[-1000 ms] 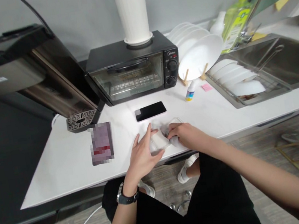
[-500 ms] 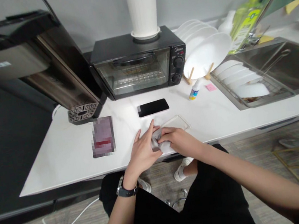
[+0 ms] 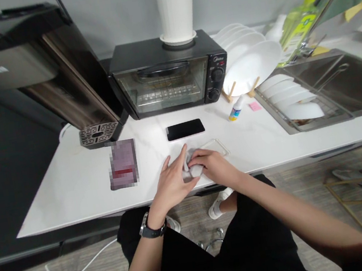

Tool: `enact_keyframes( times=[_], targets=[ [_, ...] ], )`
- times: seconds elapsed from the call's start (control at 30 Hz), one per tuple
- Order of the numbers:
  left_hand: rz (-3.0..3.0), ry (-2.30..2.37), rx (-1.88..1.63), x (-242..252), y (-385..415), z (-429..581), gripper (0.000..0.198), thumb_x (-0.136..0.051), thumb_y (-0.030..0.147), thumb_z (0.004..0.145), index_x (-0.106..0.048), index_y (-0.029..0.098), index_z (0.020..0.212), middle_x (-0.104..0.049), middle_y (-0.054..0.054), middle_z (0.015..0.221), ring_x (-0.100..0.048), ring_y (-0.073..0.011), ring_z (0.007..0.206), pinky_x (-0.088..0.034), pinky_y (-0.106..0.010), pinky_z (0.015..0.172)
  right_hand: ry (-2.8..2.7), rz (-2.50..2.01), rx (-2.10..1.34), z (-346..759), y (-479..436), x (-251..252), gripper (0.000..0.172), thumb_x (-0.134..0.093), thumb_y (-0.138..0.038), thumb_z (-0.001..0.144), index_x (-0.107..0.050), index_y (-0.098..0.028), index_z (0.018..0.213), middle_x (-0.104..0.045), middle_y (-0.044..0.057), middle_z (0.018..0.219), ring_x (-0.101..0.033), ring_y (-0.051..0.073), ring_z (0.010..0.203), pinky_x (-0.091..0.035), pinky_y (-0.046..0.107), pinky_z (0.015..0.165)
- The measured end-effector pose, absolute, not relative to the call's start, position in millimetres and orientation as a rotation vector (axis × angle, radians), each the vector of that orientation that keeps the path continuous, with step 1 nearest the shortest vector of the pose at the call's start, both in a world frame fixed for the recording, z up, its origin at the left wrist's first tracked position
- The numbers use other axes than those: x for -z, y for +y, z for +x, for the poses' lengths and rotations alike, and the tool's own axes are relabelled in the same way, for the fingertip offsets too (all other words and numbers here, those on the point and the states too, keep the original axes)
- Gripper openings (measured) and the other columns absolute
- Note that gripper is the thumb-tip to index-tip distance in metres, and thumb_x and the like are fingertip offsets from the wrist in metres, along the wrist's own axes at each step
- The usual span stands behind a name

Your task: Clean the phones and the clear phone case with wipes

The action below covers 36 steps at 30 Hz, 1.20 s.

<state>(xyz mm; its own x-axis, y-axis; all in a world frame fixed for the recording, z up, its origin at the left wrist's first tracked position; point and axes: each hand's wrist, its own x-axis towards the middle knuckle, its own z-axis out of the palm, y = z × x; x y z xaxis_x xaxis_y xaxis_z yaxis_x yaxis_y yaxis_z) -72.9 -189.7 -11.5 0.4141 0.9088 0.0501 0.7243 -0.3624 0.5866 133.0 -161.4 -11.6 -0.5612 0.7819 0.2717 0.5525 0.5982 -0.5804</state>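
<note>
A crumpled light grey cloth (image 3: 196, 170) lies on the counter near its front edge, bunched between both hands. My right hand (image 3: 215, 164) pinches it from the right, its fingers curled into the folds. On the other side my left hand (image 3: 173, 179) rests with fingers and thumb spread, touching the cloth. Partly covered by my right hand is a clear phone case (image 3: 223, 148). Beyond the hands a black-screened phone (image 3: 185, 129) lies flat, apart from them.
A blurred-out purple item (image 3: 124, 165) lies left, before a drink dispenser (image 3: 98, 135). Behind stand a toaster oven (image 3: 168, 87) with a white pot (image 3: 176, 8), and racked plates (image 3: 252, 67). A small bottle (image 3: 235, 111) and pink sticky notes (image 3: 255, 106) sit near the sink (image 3: 357, 75).
The cloth is bunched up more, and my right hand has shifted slightly left and up with it. My left hand stays almost in place. The view has moved slightly.
</note>
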Motion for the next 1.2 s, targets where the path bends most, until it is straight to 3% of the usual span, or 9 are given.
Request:
enact_keyframes(
  times=[0.13,0.2,0.37,0.57,0.67,0.8,0.9,1.07,1.2],
  targets=[
    [2.210,1.396,-0.506,12.2,-191.0,-72.8,0.106,-0.071,0.034,0.094,-0.001,0.029,0.174,-0.050,-0.009,0.168,-0.051,-0.0255,0.154,-0.016,-0.053,0.136,-2.388,-1.024,-0.776,157.5,-164.5,0.6,0.058,-0.047,0.014,0.073,-0.082,-0.024,0.099,-0.077,0.001,0.101,-0.074,0.017,0.094,-0.056,0.027,0.090],
    [2.213,1.384,-0.516,10.5,-191.9,-72.4,0.105,-0.070,0.035,0.095,0.000,0.031,0.174,-0.054,-0.008,0.166,-0.051,-0.0258,0.154,-0.014,-0.054,0.136,-2.426,-1.193,-0.664,179.5,-156.2,-4.6,0.059,-0.047,0.014,0.072,-0.083,-0.025,0.096,-0.078,0.001,0.101,-0.074,0.018,0.093,-0.055,0.027,0.090],
    [2.208,1.371,-0.504,7.3,-191.8,-72.0,0.103,-0.069,0.034,0.096,0.000,0.033,0.173,-0.053,-0.007,0.167,-0.049,-0.0259,0.156,-0.013,-0.056,0.137,-2.304,-1.488,-0.240,172.6,-142.7,3.9,0.046,-0.053,0.008,0.081,-0.083,-0.017,0.105,-0.077,0.012,0.108,-0.072,0.025,0.100,-0.055,0.033,0.094],
    [2.220,1.400,-0.483,11.0,-190.4,-73.2,0.106,-0.072,0.041,0.095,-0.001,0.030,0.174,-0.043,-0.010,0.173,-0.050,-0.0253,0.155,-0.015,-0.052,0.137,-2.319,-0.991,-0.739,134.2,-163.5,10.5,0.049,-0.053,0.010,0.079,-0.082,-0.021,0.103,-0.077,0.005,0.107,-0.074,0.019,0.100,-0.055,0.028,0.096],
    [2.213,1.393,-0.498,10.1,-191.5,-72.8,0.106,-0.071,0.038,0.095,0.000,0.030,0.173,-0.049,-0.010,0.169,-0.049,-0.0254,0.156,-0.014,-0.053,0.137,-2.411,-1.114,-0.801,167.6,-160.3,-2.5,0.056,-0.049,0.012,0.073,-0.083,-0.024,0.098,-0.079,0.001,0.104,-0.074,0.018,0.095,-0.054,0.026,0.092],
    [2.192,1.357,-0.519,5.7,-192.7,-71.7,0.104,-0.070,0.033,0.096,0.000,0.033,0.173,-0.054,-0.007,0.166,-0.049,-0.0253,0.155,-0.010,-0.056,0.137,-2.405,-1.534,-0.438,197.3,-144.1,-11.9,0.053,-0.049,0.009,0.075,-0.083,-0.020,0.101,-0.079,0.007,0.107,-0.074,0.021,0.097,-0.053,0.028,0.094],
    [2.166,1.361,-0.519,4.5,-192.0,-71.5,0.103,-0.070,0.032,0.095,-0.003,0.033,0.173,-0.054,-0.007,0.166,-0.051,-0.0248,0.154,-0.011,-0.055,0.137,-2.291,-1.545,-0.292,170.5,-143.3,-2.0,0.050,-0.050,0.009,0.078,-0.082,-0.015,0.108,-0.077,0.012,0.110,-0.073,0.024,0.101,-0.054,0.032,0.096],
    [2.179,1.386,-0.508,10.6,-190.8,-73.4,0.105,-0.072,0.038,0.094,-0.005,0.027,0.174,-0.054,-0.010,0.166,-0.052,-0.0248,0.153,-0.014,-0.051,0.137,-2.329,-1.012,-0.672,127.3,-162.2,9.9,0.055,-0.050,0.012,0.072,-0.080,-0.021,0.104,-0.078,0.006,0.110,-0.074,0.021,0.105,-0.056,0.032,0.098],
    [2.195,1.386,-0.524,12.0,-191.6,-74.8,0.104,-0.071,0.035,0.095,-0.003,0.031,0.173,-0.054,-0.009,0.166,-0.051,-0.0241,0.154,-0.014,-0.054,0.137,-2.439,-1.106,-0.724,164.4,-156.0,-0.3,0.058,-0.048,0.013,0.067,-0.081,-0.024,0.098,-0.080,0.002,0.105,-0.075,0.021,0.099,-0.056,0.030,0.094]
  ],
)
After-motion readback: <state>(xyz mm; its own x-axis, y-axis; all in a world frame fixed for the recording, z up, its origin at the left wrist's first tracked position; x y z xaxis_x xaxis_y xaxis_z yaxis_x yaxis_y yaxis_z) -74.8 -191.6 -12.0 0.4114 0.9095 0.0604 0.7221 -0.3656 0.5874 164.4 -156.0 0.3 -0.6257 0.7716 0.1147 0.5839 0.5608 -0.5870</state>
